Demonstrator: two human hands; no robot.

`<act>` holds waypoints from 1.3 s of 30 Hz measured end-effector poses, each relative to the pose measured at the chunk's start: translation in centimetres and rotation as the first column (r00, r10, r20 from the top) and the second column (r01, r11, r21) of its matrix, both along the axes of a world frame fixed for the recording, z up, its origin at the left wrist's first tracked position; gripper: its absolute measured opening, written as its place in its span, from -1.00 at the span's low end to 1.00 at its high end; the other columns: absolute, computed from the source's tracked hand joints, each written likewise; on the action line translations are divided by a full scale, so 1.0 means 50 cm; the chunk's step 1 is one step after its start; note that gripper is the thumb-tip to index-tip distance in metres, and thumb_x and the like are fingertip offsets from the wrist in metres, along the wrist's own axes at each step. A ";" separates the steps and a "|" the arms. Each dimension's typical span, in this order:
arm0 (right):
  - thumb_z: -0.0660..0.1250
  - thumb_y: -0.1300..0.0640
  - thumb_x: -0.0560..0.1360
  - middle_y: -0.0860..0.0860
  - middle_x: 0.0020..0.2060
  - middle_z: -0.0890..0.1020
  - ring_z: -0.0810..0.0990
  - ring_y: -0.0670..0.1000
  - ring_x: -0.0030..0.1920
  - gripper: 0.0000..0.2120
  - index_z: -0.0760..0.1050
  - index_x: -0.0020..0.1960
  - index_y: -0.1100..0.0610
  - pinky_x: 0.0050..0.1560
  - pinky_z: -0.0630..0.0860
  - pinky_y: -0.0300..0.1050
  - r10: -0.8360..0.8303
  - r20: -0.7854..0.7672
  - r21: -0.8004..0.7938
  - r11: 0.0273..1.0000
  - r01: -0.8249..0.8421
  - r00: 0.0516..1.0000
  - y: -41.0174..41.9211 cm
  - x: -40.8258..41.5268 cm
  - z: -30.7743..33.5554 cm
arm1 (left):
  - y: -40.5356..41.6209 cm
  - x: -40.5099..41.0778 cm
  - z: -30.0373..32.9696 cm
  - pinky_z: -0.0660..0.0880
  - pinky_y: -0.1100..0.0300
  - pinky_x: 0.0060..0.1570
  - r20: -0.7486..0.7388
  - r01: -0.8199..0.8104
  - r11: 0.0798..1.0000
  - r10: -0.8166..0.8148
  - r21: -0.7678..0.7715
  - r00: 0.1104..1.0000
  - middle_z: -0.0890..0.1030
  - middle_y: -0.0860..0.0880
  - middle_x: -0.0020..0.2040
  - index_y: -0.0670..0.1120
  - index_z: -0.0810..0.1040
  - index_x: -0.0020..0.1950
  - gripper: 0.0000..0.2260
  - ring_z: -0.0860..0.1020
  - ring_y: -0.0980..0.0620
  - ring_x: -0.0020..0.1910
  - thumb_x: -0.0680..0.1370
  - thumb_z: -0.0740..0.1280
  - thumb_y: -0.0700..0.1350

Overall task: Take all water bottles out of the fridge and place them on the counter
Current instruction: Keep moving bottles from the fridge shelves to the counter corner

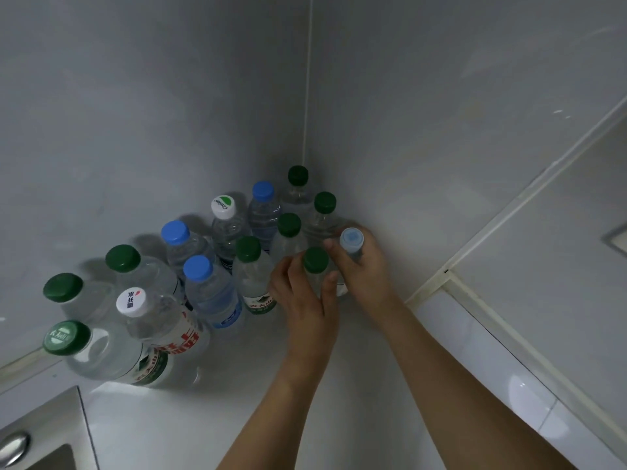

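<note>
Two bare hands at work among water bottles massed on a white desk (237, 401) in a tiled corner. Left hand (305, 300), at centre, grip curled round a green-capped bottle (315, 261), thumb on its right flank, fingers on its left. Right hand (364, 273), just beside at 3 o'clock, grip clamped on a pale-blue-capped bottle (352, 239), held upright near the right-hand wall. Behind both, toward 12 o'clock, three more green-capped bottles (298, 176) tucked into the corner. At 10 o'clock of the hands, a white-and-green-capped bottle (223, 206) and three blue-capped bottles (197, 269), standing close together. Just left of the left hand, a green-capped bottle with a green label (249, 250), nearly touching the fingers. Farther out at 8 o'clock, larger bottles: three with green caps (62, 288) and a white-capped bottle with a red label (130, 302), all upright on the desk. At the bottom-left edge, 7 o'clock, the rim of a steel sink (44, 422) and part of a chrome tap (13, 446).
</note>
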State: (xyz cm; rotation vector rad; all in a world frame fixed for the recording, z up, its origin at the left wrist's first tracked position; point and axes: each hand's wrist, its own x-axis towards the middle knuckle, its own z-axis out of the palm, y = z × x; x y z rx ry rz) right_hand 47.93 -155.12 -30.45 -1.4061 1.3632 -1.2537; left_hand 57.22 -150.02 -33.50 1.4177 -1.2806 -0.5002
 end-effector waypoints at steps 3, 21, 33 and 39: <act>0.41 -0.08 0.48 -0.06 -0.12 0.62 0.60 -0.08 -0.07 -0.75 0.50 0.03 0.05 -0.01 0.55 -0.18 0.018 0.020 0.001 1.000 -0.018 1.000 0.002 0.001 0.009 | 0.003 0.004 0.007 0.28 0.00 0.33 0.032 0.015 0.999 -0.016 0.032 0.999 0.32 -0.24 0.31 -0.24 0.36 0.34 -0.43 0.32 -0.18 0.30 0.64 0.06 0.23; 0.29 -0.10 0.56 -0.17 0.27 0.49 0.45 -0.24 0.24 -0.62 0.42 0.35 -0.05 0.23 0.36 -0.37 -0.178 -0.014 0.054 0.982 0.179 0.984 0.183 -0.064 0.139 | 0.131 0.022 0.141 0.11 0.19 0.43 0.005 0.089 0.988 -0.090 0.127 0.996 0.11 -0.08 0.56 -0.05 0.16 0.56 -0.49 0.11 0.04 0.53 0.65 0.16 0.06; 0.34 0.00 0.55 -0.27 0.18 0.50 0.42 -0.15 0.28 -0.71 0.45 0.26 -0.13 0.21 0.28 -0.34 -0.410 0.064 -0.048 0.910 0.413 0.910 0.537 -0.190 0.265 | 0.369 -0.082 0.299 0.17 0.17 0.42 0.121 0.310 0.950 -0.303 -0.045 0.945 0.29 -0.15 0.46 -0.18 0.28 0.50 -0.58 0.25 -0.07 0.47 0.67 0.20 -0.08; 0.34 -0.01 0.55 -0.28 0.19 0.47 0.40 -0.15 0.26 -0.68 0.44 0.29 -0.13 0.29 0.32 -0.21 -0.527 0.060 -0.061 0.846 0.530 0.848 0.716 -0.272 0.295 | 0.508 -0.183 0.325 0.23 0.18 0.40 0.149 0.454 0.883 -0.436 -0.122 0.888 0.35 -0.11 0.41 -0.16 0.31 0.47 -0.62 0.29 0.02 0.42 0.67 0.18 -0.09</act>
